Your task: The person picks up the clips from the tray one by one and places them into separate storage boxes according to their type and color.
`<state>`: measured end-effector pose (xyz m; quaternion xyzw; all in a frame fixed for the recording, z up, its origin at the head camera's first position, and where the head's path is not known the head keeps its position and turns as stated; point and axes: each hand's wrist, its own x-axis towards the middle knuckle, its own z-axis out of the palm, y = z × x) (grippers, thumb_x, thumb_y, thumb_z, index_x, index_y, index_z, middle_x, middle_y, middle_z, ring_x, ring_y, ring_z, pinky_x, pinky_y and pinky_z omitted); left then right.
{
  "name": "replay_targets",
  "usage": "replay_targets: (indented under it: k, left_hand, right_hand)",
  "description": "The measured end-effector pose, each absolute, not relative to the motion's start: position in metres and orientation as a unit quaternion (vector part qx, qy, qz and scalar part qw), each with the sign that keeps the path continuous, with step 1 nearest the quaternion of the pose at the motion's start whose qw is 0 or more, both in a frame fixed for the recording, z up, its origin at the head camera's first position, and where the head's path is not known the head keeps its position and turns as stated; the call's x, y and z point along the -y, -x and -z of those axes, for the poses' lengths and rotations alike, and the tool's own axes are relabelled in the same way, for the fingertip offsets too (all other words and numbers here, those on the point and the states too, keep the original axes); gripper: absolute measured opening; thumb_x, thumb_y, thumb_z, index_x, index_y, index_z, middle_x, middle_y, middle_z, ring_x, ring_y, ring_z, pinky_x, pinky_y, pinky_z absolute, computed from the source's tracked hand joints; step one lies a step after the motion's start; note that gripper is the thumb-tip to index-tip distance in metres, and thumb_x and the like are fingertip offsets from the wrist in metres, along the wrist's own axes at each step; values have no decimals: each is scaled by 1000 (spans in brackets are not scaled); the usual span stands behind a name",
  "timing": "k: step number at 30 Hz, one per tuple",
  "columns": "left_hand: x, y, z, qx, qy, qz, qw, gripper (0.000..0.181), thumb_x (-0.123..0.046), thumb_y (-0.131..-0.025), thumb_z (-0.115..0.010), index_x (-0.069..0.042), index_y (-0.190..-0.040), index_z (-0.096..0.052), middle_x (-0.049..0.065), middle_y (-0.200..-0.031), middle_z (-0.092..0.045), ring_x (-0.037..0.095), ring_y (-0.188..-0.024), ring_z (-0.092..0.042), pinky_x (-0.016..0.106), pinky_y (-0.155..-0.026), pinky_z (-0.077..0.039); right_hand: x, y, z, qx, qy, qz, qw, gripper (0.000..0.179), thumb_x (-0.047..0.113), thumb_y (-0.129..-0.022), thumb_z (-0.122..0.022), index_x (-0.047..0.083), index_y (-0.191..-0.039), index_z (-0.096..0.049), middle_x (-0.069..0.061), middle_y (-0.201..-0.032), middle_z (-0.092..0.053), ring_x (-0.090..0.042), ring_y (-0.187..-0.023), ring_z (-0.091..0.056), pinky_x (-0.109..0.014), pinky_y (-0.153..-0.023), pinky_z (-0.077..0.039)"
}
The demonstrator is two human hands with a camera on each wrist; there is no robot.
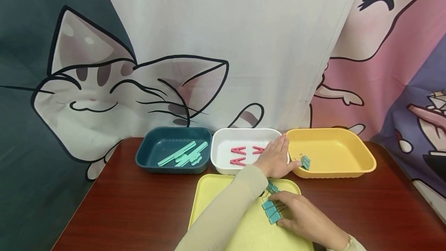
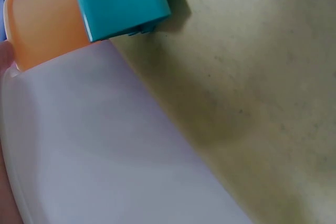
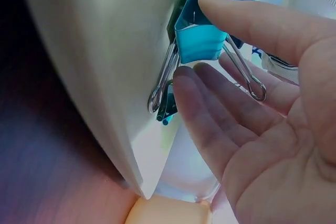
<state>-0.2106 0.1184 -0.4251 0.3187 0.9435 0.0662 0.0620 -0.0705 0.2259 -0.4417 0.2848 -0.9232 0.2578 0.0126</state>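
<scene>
My left hand (image 1: 275,158) lies palm-down over the right end of the white bin (image 1: 222,165), fingers straight. Its thumb reaches over the rim of the yellow bin (image 1: 334,158), its tip beside a teal binder clip (image 1: 305,162) in there. My right hand (image 1: 301,214) spans a row of teal binder clips (image 1: 271,212) on the yellow tray (image 1: 212,193), thumb at the near end and fingers at the far end. In the right wrist view, thumb and fingertips bracket a teal clip (image 3: 199,43) with wire handles. Another teal clip (image 2: 123,3) stands close below the left wrist.
Three pink clothespins (image 1: 238,150) lie in the white bin. Mint-green sealing clips (image 1: 184,157) lie in the dark teal bin (image 1: 150,167) at the left. All three bins line the back of the brown table (image 1: 132,204), against a printed curtain (image 1: 244,49).
</scene>
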Motion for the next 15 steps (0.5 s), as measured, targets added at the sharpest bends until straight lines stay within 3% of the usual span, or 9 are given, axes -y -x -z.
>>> replay_targets:
  k: [15]
  left_hand:
    - [-123, 217, 433, -942, -310, -81, 96, 89, -67, -101, -31, -9, -162, -3, 2, -169, 3, 12, -154, 1, 29, -122, -5]
  right_hand:
    - [-225, 73, 441, 922, -275, -271, -33, 53, 15, -73, -90, 10, -120, -66, 7, -114, -67, -6, -99, -60, -33, -84, -54]
